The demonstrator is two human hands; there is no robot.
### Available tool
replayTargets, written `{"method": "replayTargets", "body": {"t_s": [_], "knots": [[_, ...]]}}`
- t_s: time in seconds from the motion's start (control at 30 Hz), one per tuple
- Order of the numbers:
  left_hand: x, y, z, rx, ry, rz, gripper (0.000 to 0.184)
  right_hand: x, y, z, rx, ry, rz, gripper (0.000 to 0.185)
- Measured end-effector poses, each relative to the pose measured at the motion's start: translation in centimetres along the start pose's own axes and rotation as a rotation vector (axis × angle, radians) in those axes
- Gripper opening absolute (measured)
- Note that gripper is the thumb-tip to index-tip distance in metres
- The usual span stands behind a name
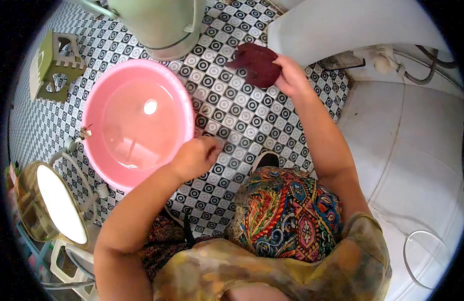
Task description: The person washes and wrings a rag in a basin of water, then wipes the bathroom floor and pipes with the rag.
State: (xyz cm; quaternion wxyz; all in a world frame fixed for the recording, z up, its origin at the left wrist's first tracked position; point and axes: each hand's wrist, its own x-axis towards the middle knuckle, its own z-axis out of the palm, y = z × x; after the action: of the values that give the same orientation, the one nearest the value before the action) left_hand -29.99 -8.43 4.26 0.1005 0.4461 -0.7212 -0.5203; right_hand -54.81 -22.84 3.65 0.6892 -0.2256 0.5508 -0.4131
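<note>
My right hand (pixel 291 75) is stretched out over the tiled floor, its fingers closed on the edge of a dark red cloth (pixel 259 65). The cloth hangs bunched, with an uneven outline on its left side. Near the right rim of a pink basin (pixel 188 118), my left hand (pixel 196 156) is curled closed. Its fingers partly hide a small dark spot, and I cannot tell whether it holds anything. Shallow water (pixel 136 120) in the basin reflects a bright round light.
A pale green bucket (pixel 159 25) stands behind the basin, and a green and white step stool (pixel 56 67) is at far left. A round mirror (pixel 61 203) and a hose (pixel 81 173) are at lower left. White fixture (pixel 357 30) and wall borders the right side.
</note>
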Motion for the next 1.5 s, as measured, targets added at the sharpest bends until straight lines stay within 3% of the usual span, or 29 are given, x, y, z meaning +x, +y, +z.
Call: {"method": "replayTargets", "body": {"t_s": [0.13, 0.3, 0.4, 0.47, 0.57, 0.63, 0.7, 0.8, 0.97, 1.1, 1.17, 1.4, 1.5], "knots": [[0.1, -1.9, 4.2, -0.071, -0.038, -0.052, 0.016, -0.4, 2.0, -2.2, 0.228, 0.028, 0.074, 0.03], [0.2, -2.2, 6.5, -0.164, -0.028, -0.047, 0.015, -1.7, 2.9, -3.3, 0.232, 0.074, 0.166, 0.032], [1.2, -2.3, 6.5, -0.212, -0.062, -0.155, 0.014, -2.8, 3.0, -2.9, 0.201, 0.105, 0.207, 0.034], [2.5, -2.3, 6.1, -0.355, 0.023, -0.238, 0.014, -3.0, 3.2, -2.8, 0.192, 0.142, 0.223, 0.035], [5.1, -2.4, 5.3, -0.391, 0.26, -0.134, 0.016, -3.2, 4.0, -3.0, 0.164, 0.021, 0.173, 0.036], [6.9, -1.3, 4.5, -0.438, 0.44, -0.211, 0.018, -3.9, 3.7, -2.3, 0.155, -0.133, 0.136, 0.038], [8.5, -0.5, 4.2, -0.382, 0.488, -0.198, 0.017, -3.5, 4.6, -2.7, 0.182, -0.121, 0.122, 0.04], [10.2, 0.0, 5.3, -0.534, 0.641, -0.194, 0.02, -3.5, 5.4, -2.3, 0.172, -0.11, 0.062, 0.037], [10.7, 0.7, 5.4, -0.516, 0.659, -0.234, 0.02, -4.0, 6.5, -1.8, 0.207, -0.131, 0.06, 0.033], [10.9, 0.3, 5.7, -0.727, 0.604, -0.278, 0.018, -4.8, 6.9, -0.9, 0.215, -0.12, 0.043, 0.033], [10.5, 0.9, 5.1, -1.053, 0.526, -0.415, 0.013, -4.7, 7.4, -1.4, 0.227, -0.093, 0.087, 0.039], [9.0, 0.8, 3.4, -0.987, 0.461, -0.398, 0.013, -5.2, 7.1, -1.3, 0.249, -0.202, 0.091, 0.037], [7.3, 0.2, 1.8, -0.959, 0.458, -0.365, 0.012, -5.7, 6.8, -0.7, 0.315, -0.049, 0.141, 0.04]]}}
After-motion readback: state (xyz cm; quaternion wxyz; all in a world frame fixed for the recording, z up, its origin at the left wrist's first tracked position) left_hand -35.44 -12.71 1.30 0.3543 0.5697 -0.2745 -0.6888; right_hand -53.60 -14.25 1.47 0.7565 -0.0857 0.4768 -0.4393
